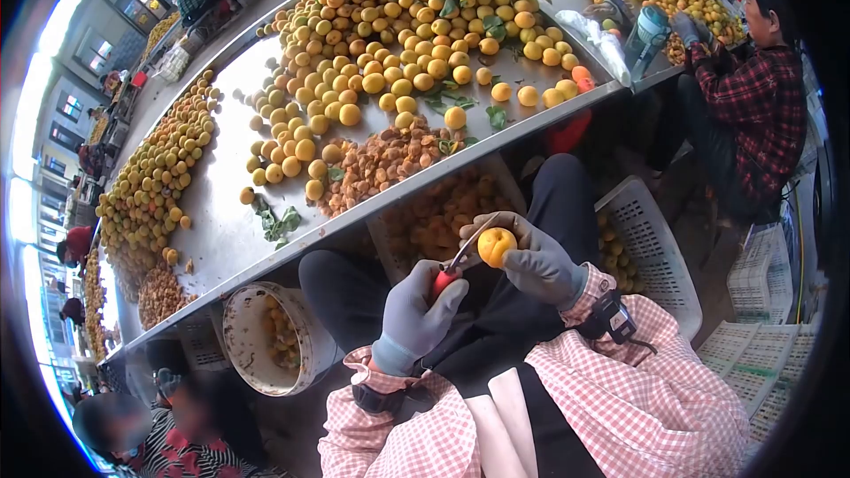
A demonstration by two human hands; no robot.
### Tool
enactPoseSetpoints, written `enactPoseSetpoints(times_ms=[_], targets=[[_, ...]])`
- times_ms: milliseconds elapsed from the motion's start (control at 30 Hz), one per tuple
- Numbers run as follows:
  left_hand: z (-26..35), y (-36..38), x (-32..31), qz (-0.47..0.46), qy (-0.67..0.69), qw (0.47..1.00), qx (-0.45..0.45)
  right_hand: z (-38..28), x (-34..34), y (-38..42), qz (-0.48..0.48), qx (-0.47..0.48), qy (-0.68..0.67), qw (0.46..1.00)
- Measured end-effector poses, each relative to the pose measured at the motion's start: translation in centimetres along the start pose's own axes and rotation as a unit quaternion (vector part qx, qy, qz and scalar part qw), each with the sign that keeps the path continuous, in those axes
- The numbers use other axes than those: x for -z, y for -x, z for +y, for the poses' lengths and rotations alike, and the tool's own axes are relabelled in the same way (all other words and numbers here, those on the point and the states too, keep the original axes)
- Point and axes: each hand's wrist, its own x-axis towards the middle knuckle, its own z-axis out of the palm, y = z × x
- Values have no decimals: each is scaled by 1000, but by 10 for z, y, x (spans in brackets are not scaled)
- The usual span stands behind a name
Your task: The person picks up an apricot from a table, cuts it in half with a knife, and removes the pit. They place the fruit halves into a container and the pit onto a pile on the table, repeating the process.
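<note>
Your pink checked sleeves (637, 381) are closest, and a dark strap goes around each wrist. Off to the left, a heap of small yellow-green fruit (155, 186) sits on the shiny metal table (221, 186). Next comes a dirty white bucket (317, 336) with some fruit in it, standing below the table edge. A few green leaves (278, 223) lie on the table near that edge. The big pile of round yellow fruit (390, 44) is farther back, and a heap of brown lumps (394, 164) lies in front of it.

Your left hand (414, 312), in a gray glove, is curled around the red handle of a small knife (445, 280). Its fingers are bent and its thumb is on the handle. The thin blade points up and to the right, just beside the fruit in your other hand. You can't tell from here if the blade touches it.

That one yellow fruit (496, 246) is up in front of your knees, pinched in your right hand (538, 267). This gray-gloved hand is partly closed, with its thumb and fingers on the fruit.

Right of that, a white crate (660, 257) with fruit inside stands by your leg. Far right, a person in a red and black checked shirt (766, 124) sits at the table.
</note>
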Motion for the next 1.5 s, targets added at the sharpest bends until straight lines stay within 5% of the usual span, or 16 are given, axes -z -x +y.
enactPoseSetpoints(times_ms=[67, 367, 933, 1500], targets=[[5, 1, -5, 36, -33, 995, -83, -2, -2, 3, 7, -8, -31, 999], [-10, 16, -5, 35, -175, 975, -132, 13, -22, 2, 8, 18, -49, 999], [-40, 20, -25, 52, -200, 972, -109, 23, -41, 5, 28, 5, -96, 995], [-45, 0, -25, 90, -268, 957, -70, 14, -30, -5, 158, -10, 157, 975]])
